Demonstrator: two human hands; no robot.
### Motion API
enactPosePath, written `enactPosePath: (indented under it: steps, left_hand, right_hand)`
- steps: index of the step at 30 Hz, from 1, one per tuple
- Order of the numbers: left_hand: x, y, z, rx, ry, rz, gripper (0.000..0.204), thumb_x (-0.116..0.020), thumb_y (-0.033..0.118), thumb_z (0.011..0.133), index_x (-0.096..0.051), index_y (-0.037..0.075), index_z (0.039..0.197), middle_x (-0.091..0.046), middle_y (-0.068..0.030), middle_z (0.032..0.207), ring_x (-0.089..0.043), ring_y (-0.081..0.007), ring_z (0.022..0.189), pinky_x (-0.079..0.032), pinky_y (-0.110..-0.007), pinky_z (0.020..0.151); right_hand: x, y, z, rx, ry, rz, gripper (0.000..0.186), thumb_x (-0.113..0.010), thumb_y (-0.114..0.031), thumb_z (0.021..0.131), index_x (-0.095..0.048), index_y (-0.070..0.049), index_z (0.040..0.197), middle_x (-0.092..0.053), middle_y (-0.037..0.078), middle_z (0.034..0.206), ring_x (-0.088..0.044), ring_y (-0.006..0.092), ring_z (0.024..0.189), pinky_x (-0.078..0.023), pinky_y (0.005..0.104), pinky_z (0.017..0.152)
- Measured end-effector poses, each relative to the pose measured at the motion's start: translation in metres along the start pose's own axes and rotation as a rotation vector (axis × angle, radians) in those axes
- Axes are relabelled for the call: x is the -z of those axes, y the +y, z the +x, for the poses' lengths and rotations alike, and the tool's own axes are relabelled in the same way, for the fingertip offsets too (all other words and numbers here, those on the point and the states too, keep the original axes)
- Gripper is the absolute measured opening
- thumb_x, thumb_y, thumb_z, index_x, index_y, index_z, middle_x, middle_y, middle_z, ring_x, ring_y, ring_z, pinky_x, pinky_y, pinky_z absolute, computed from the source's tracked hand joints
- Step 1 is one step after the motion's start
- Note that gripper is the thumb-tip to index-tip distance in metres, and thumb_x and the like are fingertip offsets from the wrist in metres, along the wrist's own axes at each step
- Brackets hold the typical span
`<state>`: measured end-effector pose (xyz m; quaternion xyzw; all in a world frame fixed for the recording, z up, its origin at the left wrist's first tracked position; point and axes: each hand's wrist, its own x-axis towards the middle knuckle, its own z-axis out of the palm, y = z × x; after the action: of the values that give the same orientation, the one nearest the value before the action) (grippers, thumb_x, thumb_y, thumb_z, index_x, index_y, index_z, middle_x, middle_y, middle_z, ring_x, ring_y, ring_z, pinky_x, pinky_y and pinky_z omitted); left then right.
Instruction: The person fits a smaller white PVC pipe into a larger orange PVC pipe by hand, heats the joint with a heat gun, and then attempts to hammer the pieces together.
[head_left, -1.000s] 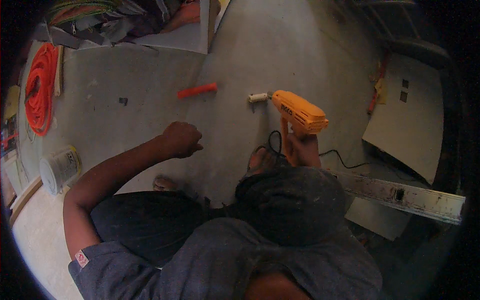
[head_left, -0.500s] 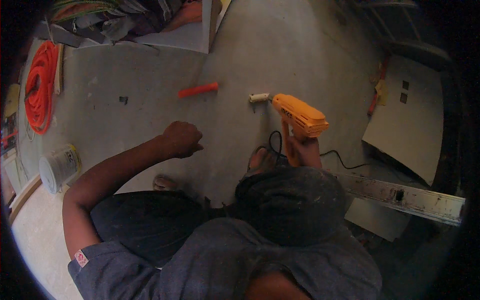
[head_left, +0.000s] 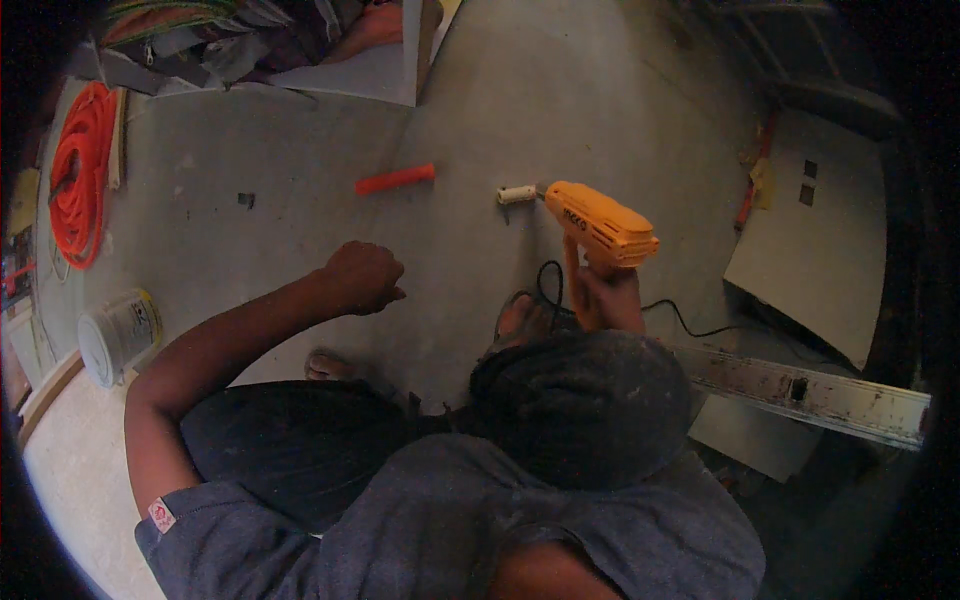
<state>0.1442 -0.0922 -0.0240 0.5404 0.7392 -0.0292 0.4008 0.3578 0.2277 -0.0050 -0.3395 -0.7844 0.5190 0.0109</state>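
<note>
1. Gun (head_left: 605, 225), orange, gripped low in the right hand (head_left: 612, 300), fingers closed around the handle (head_left: 577, 285).
2. Left hand (head_left: 365, 278), to the left of the gun: fingers curled into a fist; cannot tell whether anything hides inside.
3. Pale tube (head_left: 517, 195), just left of the gun, at the tip (head_left: 541, 190): looks in line with it, but cannot tell whether joined or merely close.
4. Possible trouble, by judgement: a burn, if running hot and swung toward the left hand or the right foot (head_left: 522, 318), just left of and below the gun. Cannot tell whether switched on.
5. Also possible: a jerked gun, from a cord (head_left: 695, 333) looping beside that foot and catching.
6. Also possible: a lost pale tube, from a loose fit, if mounted at all.
7. Counted near the gun: one cord, one pale tube, one red tube (head_left: 395, 180) to its left, two hands, two feet, counting the left foot (head_left: 328, 365).
8. Counted farther out: one hose (head_left: 82, 225) and one bucket (head_left: 115, 340) far left of the gun; one bar (head_left: 850, 395) to its lower right; one large panel (head_left: 810, 240) to its right.
</note>
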Motion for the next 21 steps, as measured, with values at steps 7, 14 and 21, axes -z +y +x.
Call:
enactPosePath:
  steps: [7,14,21]
  left_hand:
    - [-0.005,-0.003,-0.002,-0.013,0.037,0.0,0.036,-0.063,0.041,0.088,-0.066,0.006,0.095,-0.065,-0.0154,0.091,-0.065,-0.0345,0.09,-0.053,-0.048,0.075]
    - [0.0,-0.001,-0.002,-0.015,0.021,0.002,0.037,-0.062,0.041,0.089,-0.066,0.006,0.096,-0.066,-0.0154,0.092,-0.065,-0.0345,0.091,-0.053,-0.048,0.076]
    - [0.001,0.0,-0.002,0.017,-0.028,0.004,0.038,-0.062,0.042,0.089,-0.066,0.005,0.098,-0.066,-0.0153,0.095,-0.065,-0.0341,0.093,-0.053,-0.048,0.078]
  right_hand:
    - [0.005,0.003,0.004,-0.034,-0.03,0.04,0.038,-0.075,-0.011,0.077,-0.058,0.004,0.108,-0.064,0.009,0.1,-0.064,0.0192,0.089,-0.052,0.0331,0.077]
    - [0.009,0.01,-0.001,-0.123,-0.027,-0.065,0.043,-0.076,-0.014,0.076,-0.058,0.004,0.11,-0.065,0.011,0.105,-0.064,0.0204,0.096,-0.052,0.0338,0.083]
    - [0.009,0.002,-0.005,-0.15,-0.041,-0.054,0.043,-0.076,-0.013,0.074,-0.058,0.003,0.11,-0.065,0.012,0.106,-0.065,0.0198,0.096,-0.052,0.0344,0.082]
